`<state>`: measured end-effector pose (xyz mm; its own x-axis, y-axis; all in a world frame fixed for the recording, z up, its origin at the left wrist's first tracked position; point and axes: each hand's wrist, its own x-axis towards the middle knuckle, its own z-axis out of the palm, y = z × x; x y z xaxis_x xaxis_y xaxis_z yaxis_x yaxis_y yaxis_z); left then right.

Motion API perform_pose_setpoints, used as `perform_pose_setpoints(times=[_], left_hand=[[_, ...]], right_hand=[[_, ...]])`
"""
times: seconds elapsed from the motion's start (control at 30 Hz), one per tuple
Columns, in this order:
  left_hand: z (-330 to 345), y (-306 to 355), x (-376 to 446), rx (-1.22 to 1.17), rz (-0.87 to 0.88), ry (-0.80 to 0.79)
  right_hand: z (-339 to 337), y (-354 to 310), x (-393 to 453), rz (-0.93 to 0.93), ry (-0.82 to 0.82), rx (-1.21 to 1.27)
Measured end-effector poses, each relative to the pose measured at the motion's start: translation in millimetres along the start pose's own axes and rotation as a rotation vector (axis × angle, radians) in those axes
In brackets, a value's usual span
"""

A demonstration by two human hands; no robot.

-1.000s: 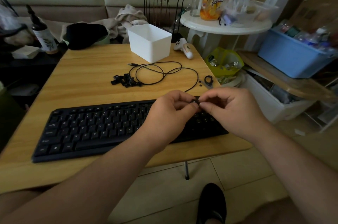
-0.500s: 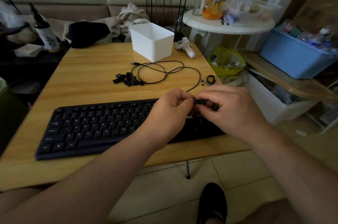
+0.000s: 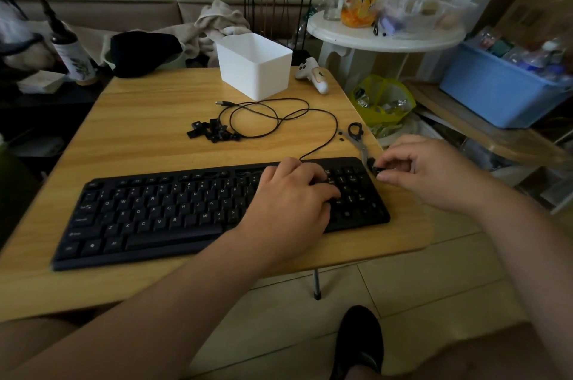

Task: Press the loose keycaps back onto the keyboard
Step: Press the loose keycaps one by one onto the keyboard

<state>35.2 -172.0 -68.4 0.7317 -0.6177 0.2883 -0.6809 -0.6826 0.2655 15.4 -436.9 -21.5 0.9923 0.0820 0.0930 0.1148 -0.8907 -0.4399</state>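
Black plastic everywhere in the head view: keyboard point(image 3: 198, 209) lying across the near half of the wooden tabletop point(image 3: 148, 119), with a small heap of loose keycaps point(image 3: 214, 131) well behind it, just beside the coiled cable point(image 3: 273, 119). Left hand point(image 3: 288, 193) resting on the right part of the keyboard, fingers bent down onto the keys near the arrow and number block; pressing, not holding anything as far as visible. Right hand point(image 3: 424, 172) just off the right end of the keyboard, fingertips closed in a pinch on a small dark piece, probably one keycap point(image 3: 376, 169); too small to tell its letter. Metal key puller point(image 3: 356, 138) lying on the tabletop between this hand and the cable. White box point(image 3: 255, 65) further back, apart from the work.

Likely step: bringing the pinched keycap to its empty place. To do well: first find the gap, turn the cap so its legend reads upright, set it flat over the stem, then press straight down with one fingertip until seated. Better to keep the left hand steadying the keyboard so that nothing slides. Tilted pressing could bend the stem or leave the cap crooked. Many caps still in the heap, so task seemingly far from finished.
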Motion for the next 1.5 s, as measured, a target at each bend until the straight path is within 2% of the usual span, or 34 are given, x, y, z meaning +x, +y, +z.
perform_pose_setpoints(times=[0.1,0.37,0.57,0.97,1.17,1.37,1.5], left_hand=[[2.3,1.8,0.7,0.026,0.020,0.032],[5.7,-0.5,1.8,0.017,0.044,-0.013],[6.8,2.0,3.8,0.038,0.055,-0.025],[7.9,0.2,5.9,0.056,0.034,-0.030],[9.9,2.0,5.9,0.098,0.046,-0.045],[9.6,2.1,5.6,0.109,0.045,-0.041],[10.4,2.1,5.6,0.128,0.050,-0.035]], right_hand=[[9.8,-5.0,4.8,-0.004,-0.055,-0.031],[20.4,-20.5,12.2,0.024,-0.126,-0.045],[21.3,-22.8,15.5,0.143,-0.128,0.050],[20.2,-28.5,14.6,0.196,-0.134,0.030],[23.2,-34.5,14.9,0.155,-0.122,-0.076],[25.1,-38.6,16.6,0.183,-0.115,-0.083],[26.7,-47.1,15.3,0.152,-0.093,-0.193]])
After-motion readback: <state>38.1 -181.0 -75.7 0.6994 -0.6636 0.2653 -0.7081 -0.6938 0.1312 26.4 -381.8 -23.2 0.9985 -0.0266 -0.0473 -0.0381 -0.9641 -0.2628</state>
